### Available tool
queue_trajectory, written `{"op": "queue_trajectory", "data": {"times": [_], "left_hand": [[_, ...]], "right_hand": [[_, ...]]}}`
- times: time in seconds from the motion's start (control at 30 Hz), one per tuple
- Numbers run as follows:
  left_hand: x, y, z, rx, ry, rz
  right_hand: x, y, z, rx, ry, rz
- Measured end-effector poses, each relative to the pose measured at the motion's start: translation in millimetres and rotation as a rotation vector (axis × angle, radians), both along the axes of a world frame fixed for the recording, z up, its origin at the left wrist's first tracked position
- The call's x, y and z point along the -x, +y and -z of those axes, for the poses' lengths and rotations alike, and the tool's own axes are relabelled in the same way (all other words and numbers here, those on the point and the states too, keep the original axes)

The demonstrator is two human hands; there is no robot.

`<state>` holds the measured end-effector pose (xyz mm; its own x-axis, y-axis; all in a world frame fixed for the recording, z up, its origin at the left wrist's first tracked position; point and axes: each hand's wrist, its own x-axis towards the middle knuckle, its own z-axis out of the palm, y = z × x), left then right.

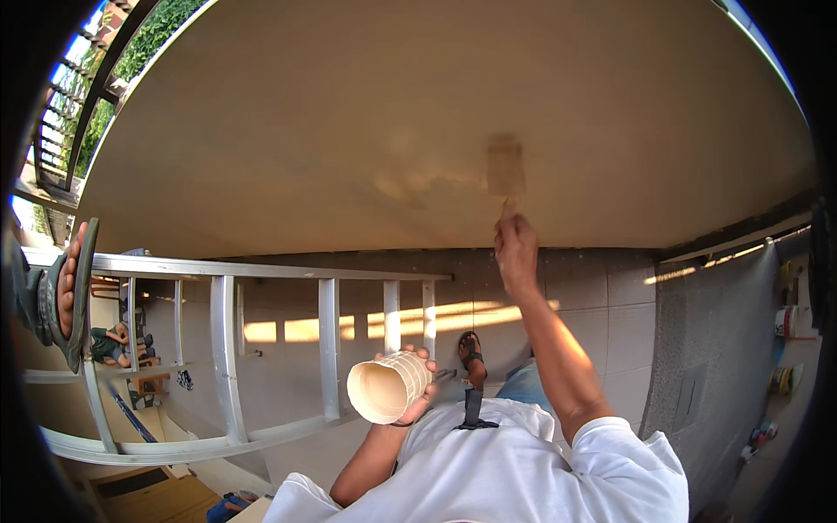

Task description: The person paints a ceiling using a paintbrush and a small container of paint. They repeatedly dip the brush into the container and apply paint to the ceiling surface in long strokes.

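1. A broad beige surface [349, 105] is filling the upper half of the frame, its lower edge running nearly level across the middle and its far edge curving near the rim.
2. Right of centre, the right hand [516, 240] is gripping a flat brush [505, 166] by its thin handle; the head is pointing up over the surface, too blurred to tell whether it is touching.
3. Below centre, the left hand [423, 397] is wrapping around a cream cup [411, 375], whose open mouth is tilting toward the lower left.
4. The beige surface is stretching well out to both sides of the brush, and tiled floor [575, 283] is showing between the cup and the right forearm.
5. A metal ladder [328, 349] is lying across the left of the frame, its rungs reaching close to the cup and crowding that side.
6. A sandalled foot [471, 349] is resting on the tiles at lower centre, above the white shirt [497, 453].
7. At the left edge, another foot [67, 292] is showing beside the ladder; greenery [157, 39] is filling the upper left corner.
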<state>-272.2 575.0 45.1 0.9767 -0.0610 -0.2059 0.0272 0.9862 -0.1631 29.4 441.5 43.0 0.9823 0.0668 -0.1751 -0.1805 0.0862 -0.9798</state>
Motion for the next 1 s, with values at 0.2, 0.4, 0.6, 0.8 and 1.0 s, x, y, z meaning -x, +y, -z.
{"op": "queue_trajectory", "data": {"times": [0.2,0.4,0.6,0.8,1.0], "left_hand": [[-25.3,-10.1,-2.5,-0.020,-0.008,0.109],[-35.6,-30.0,-3.3,0.010,0.010,0.177],[-34.6,-26.6,-11.4,-0.020,0.044,0.166],[-43.0,-26.7,-2.5,-0.027,0.012,0.232],[-47.6,-34.5,-5.7,-0.039,0.009,0.259]], "right_hand": [[-101.5,-25.0,-149.7,0.061,-0.442,0.127],[-79.6,-47.5,65.8,0.549,-0.214,0.128],[-3.9,-73.0,141.6,0.037,0.440,-0.004],[-95.6,-67.6,35.4,-0.237,0.465,0.076],[-96.3,-48.0,-47.2,-0.526,0.364,0.093]]}}
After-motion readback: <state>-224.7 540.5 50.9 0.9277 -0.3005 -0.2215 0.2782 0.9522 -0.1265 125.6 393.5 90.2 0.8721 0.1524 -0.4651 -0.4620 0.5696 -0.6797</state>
